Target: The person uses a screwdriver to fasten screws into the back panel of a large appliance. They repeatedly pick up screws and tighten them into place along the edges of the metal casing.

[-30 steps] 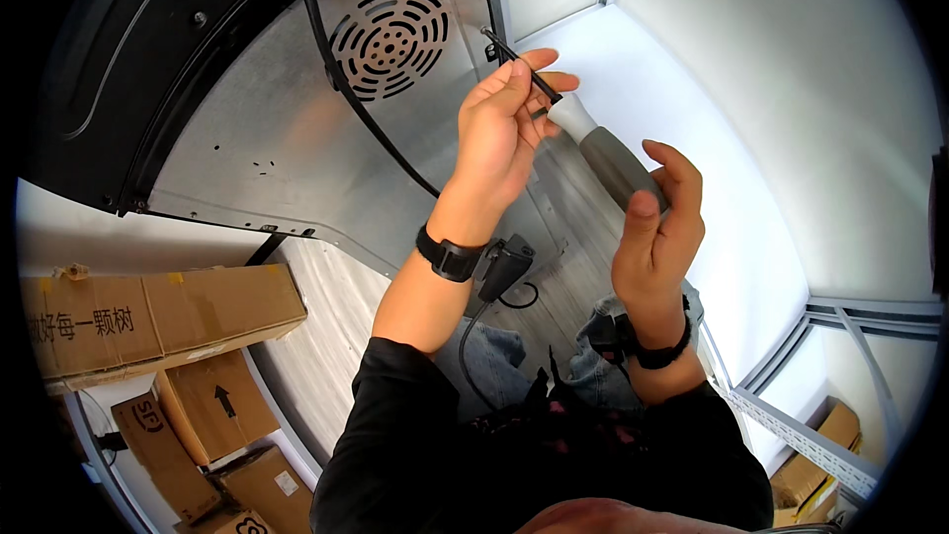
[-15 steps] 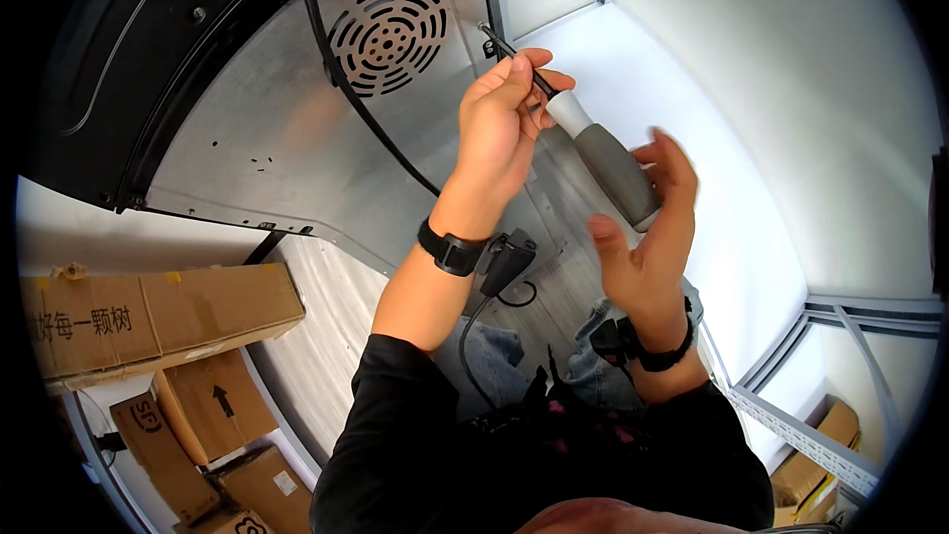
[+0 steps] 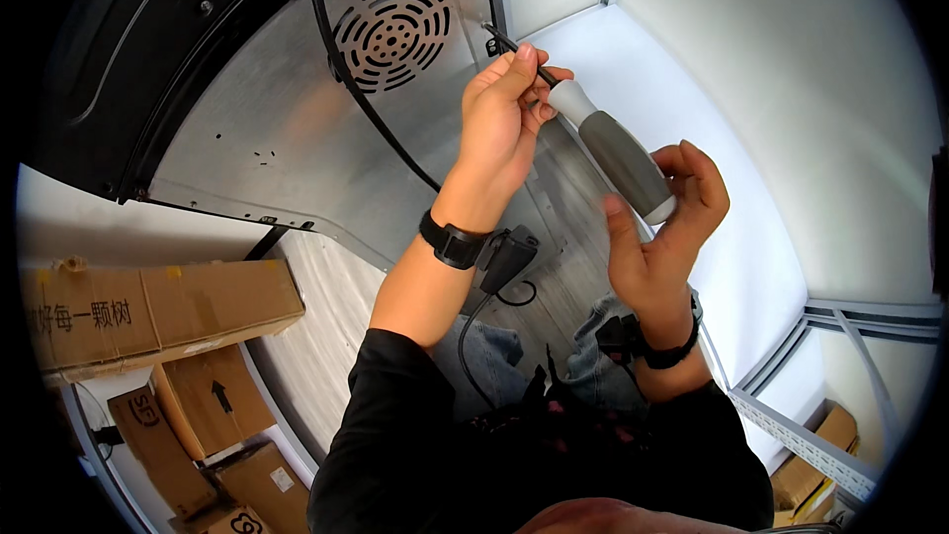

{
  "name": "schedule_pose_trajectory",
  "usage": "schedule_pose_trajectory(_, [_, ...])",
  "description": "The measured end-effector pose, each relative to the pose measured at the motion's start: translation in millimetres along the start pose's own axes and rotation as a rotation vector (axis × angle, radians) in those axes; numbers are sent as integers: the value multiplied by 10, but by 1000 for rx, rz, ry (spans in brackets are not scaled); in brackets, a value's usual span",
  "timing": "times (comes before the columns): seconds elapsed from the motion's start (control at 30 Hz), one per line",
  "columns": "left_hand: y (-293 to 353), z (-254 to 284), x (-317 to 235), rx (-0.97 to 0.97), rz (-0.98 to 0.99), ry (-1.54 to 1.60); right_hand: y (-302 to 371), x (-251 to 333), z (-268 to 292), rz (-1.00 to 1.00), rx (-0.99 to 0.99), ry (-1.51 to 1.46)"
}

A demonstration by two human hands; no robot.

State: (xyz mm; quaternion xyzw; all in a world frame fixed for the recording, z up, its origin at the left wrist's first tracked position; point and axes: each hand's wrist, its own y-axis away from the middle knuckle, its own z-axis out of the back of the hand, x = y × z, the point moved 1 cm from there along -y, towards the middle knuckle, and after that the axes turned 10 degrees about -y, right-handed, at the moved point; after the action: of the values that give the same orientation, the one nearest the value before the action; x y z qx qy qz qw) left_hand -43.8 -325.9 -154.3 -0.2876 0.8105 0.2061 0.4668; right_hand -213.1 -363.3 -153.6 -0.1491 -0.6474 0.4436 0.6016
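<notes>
A screwdriver (image 3: 618,153) with a grey and white handle points up and left; its thin black shaft ends at the upper edge of a grey metal back panel (image 3: 267,148). My left hand (image 3: 499,124) pinches the shaft just ahead of the handle. Lower down, my right hand (image 3: 657,257) cups the butt of the handle with thumb and fingertips on either side of it. Both wrists carry black bands.
The panel has a round vent grille (image 3: 390,35) and a black cable (image 3: 366,109) running down across it. A black plug (image 3: 506,255) hangs under my left wrist. Cardboard boxes (image 3: 148,311) are stacked at the lower left, and a metal shelf rail (image 3: 801,440) is at the lower right.
My right hand let go of the handle's middle, opened, and now holds its butt end with the fingertips. My left hand stayed on the shaft.
</notes>
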Motion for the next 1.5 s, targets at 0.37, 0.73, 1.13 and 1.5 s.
schedule_pose_trajectory(0.37, [73, -7, -54, 37, -45, 4, -82, -27, 83, -110, 85, -120])
schedule_pose_trajectory(0.73, [29, 20, 64, -31, -18, -13, -88, 57, 159, -573, 146, -341])
schedule_pose_trajectory(1.13, [86, 3, 79, 0, -24, -14, -60, 216, 216, -711, -21, -487])
schedule_pose_trajectory(1.5, [-113, -392, 552, 168, -57, -155, -423, -424, 933, -774, 258, -174])
